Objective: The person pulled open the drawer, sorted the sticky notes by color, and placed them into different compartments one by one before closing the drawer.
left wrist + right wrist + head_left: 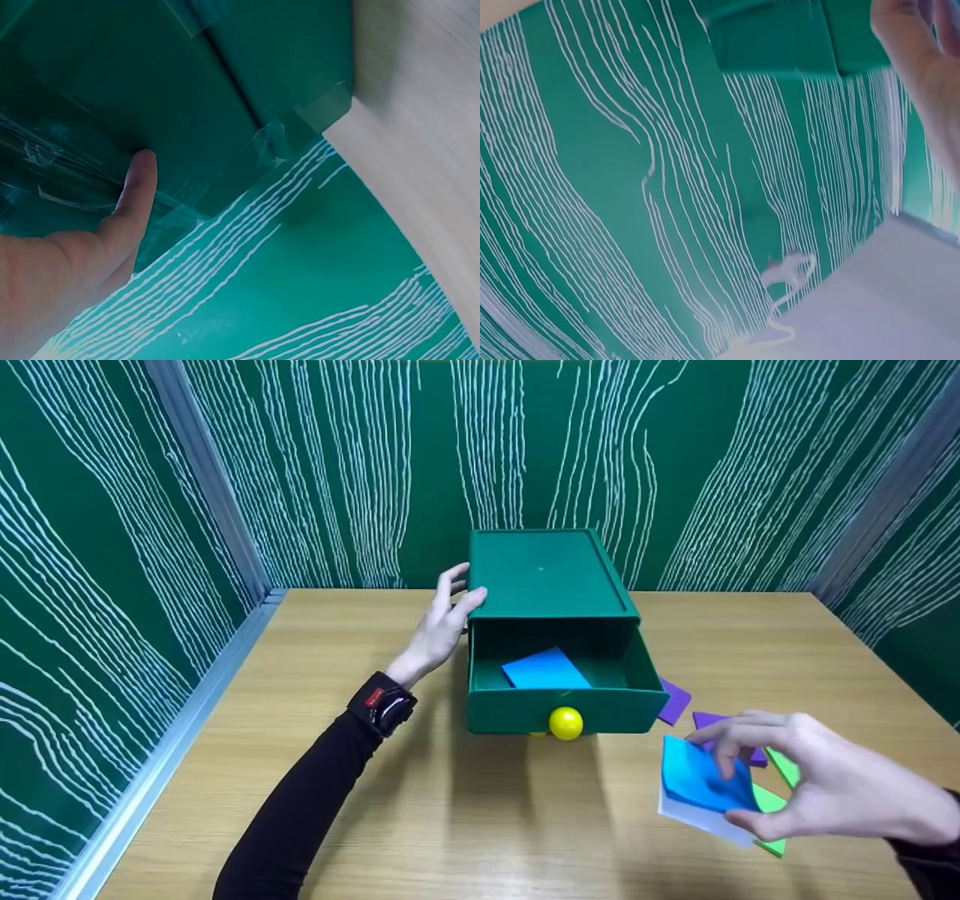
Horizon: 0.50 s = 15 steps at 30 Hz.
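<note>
A green box (pixel 540 574) stands on the table with its drawer (pixel 510 711) pulled out toward me; a yellow knob (pixel 566 724) is on the drawer front. Inside the drawer lies a blue square piece (pixel 546 669). My left hand (pixel 439 630) touches the box's left side, its thumb near the top edge. A finger (pixel 139 176) rests against the green wall in the left wrist view. To the right of the drawer, my right hand (pixel 825 780) pinches another blue square (pixel 697 772) by its edges, a pale layer showing along its lower side.
Purple pieces (pixel 675 701) and green pieces (pixel 771 802) lie on the wooden table (pixel 360 810) at the right, partly hidden by the drawer, my right hand and the held square. Green walls with white lines (pixel 435 472) surround the table's back and sides.
</note>
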Motion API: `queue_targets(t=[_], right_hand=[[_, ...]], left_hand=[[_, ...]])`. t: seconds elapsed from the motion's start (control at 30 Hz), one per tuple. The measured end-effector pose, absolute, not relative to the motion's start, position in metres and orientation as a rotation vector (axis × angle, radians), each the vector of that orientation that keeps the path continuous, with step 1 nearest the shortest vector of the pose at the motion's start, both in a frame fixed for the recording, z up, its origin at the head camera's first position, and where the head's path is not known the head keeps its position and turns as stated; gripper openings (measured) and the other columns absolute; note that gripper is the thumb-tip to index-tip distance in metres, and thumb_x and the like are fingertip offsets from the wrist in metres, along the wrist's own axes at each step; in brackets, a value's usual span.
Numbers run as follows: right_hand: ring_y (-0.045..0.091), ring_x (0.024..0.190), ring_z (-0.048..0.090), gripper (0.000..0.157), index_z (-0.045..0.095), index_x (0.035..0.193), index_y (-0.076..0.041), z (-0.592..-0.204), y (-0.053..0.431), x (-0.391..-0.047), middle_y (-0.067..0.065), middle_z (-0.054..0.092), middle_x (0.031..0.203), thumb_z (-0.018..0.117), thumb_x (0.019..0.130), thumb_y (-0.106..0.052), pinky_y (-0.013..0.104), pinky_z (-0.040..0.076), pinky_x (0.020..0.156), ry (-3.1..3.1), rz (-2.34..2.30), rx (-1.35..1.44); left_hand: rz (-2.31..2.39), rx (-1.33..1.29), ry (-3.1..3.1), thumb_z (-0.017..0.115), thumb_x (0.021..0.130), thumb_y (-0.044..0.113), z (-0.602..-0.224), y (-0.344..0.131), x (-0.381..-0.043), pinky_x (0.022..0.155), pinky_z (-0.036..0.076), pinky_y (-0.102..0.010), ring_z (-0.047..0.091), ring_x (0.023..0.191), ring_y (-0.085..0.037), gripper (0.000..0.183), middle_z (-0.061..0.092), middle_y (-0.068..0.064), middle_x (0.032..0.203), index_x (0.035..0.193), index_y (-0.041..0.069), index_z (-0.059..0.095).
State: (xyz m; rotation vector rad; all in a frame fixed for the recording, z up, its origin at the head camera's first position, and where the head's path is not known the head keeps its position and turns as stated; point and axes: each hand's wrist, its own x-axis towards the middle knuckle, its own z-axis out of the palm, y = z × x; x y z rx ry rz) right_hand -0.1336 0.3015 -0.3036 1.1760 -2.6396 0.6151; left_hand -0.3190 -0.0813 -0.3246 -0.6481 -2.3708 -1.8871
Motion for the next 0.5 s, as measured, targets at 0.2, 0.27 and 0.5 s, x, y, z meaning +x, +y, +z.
queue_targets(t=[0.2, 0.27, 0.5], right_hand=[[0.005, 0.105, 0.067, 0.055, 0.058, 0.089, -0.028, -0.285, 0.303, -0.137, -0.003, 0.072, 0.115, 0.096, 0.053, -0.010, 0.009, 0.052, 0.078, -2.553, 0.669, 1.237], [0.005, 0.103, 0.067, 0.056, 0.058, 0.090, -0.027, -0.278, 0.302, -0.139, -0.003, 0.072, 0.116, 0.095, 0.053, -0.009, 0.010, 0.053, 0.078, -2.534, 0.663, 1.268], [0.008, 0.109, 0.068, 0.052, 0.058, 0.090, -0.019, -0.255, 0.289, -0.152, 0.002, 0.074, 0.115, 0.092, 0.054, -0.002, 0.013, 0.054, 0.077, -2.467, 0.782, 1.390]], left_hand=[[-1.908, -0.650, -2.357, 0.044, 0.099, 0.043, -0.325, -0.081, -0.319, 0.112, 0.039, -0.058, 0.038, 0.140, -0.038, 0.069, 0.025, -0.020, 0.158, 0.158, 0.018, 0.019], [-1.919, -0.653, -2.348, 0.044, 0.099, 0.043, -0.325, -0.080, -0.320, 0.112, 0.039, -0.058, 0.038, 0.140, -0.037, 0.069, 0.026, -0.019, 0.157, 0.158, 0.017, 0.019], [-1.925, -0.644, -2.337, 0.044, 0.100, 0.041, -0.326, -0.078, -0.320, 0.112, 0.039, -0.057, 0.039, 0.139, -0.038, 0.068, 0.025, -0.020, 0.157, 0.158, 0.017, 0.018]])
